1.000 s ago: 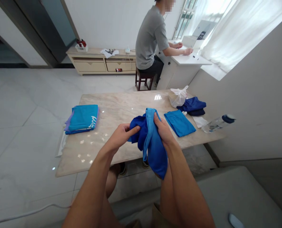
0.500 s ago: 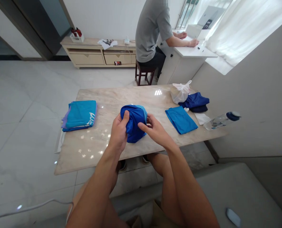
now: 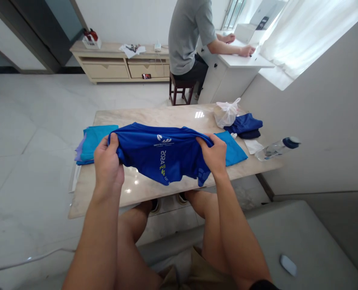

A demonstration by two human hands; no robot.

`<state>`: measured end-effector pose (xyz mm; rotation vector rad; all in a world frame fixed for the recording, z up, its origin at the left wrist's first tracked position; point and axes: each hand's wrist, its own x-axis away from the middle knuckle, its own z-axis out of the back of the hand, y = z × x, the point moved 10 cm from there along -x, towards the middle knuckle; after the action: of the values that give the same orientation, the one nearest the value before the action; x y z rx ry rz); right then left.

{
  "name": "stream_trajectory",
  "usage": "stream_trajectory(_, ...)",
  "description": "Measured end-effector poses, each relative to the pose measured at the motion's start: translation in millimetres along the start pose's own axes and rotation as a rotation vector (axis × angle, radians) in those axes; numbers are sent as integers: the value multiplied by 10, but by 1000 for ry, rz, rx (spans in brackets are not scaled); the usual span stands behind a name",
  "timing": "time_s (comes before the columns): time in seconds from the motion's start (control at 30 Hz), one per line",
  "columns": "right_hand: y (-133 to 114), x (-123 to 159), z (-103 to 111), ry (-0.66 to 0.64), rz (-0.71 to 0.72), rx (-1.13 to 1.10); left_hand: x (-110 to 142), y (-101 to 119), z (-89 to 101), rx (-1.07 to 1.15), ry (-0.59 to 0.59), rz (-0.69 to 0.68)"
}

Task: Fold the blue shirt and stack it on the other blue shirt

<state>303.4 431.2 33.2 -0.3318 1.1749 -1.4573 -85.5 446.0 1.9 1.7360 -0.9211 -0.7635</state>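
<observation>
A dark blue T-shirt with white and yellow print is stretched between my two hands above the marble-look table. My left hand grips one end of it, thumb on top. The other end is pinched in my right hand. Behind my left hand lies a folded stack of teal and purple clothes, partly covered by that hand. A folded lighter blue cloth sits just past my right hand, its left part hidden by the shirt and hand.
At the table's right end are a white plastic bag, dark blue clothes, a tissue and a lying water bottle. A person sits at a white desk. A white object rests on the grey couch.
The bunched blue fabric has been spread out into a wide shirt, with its print now showing. My hands have moved apart, left hand leftward and right hand rightward.
</observation>
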Motion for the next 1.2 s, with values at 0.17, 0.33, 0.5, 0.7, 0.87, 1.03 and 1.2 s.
stream_trajectory(0.17,-162,39,145,185,106,49,-56,238,186,-229,47,-206)
stream_trajectory(0.33,-215,28,204,189,160,89,-39,337,184,-338,26,-255)
stream_trajectory(0.5,-154,-29,135,43,108,156,10,348,145,-394,13,-197)
stream_trajectory(0.7,-153,-19,90,-1,64,122,32,345,74,-457,-54,-169)
stream_trajectory(0.87,-45,-21,164,64,49,132,156,177,-276,-733,-392,-197)
stream_trajectory(1.03,26,-20,294,158,70,186,191,183,-294,-681,-357,-169)
stream_trajectory(1.2,76,-29,293,151,50,157,194,221,-286,-632,-319,-146)
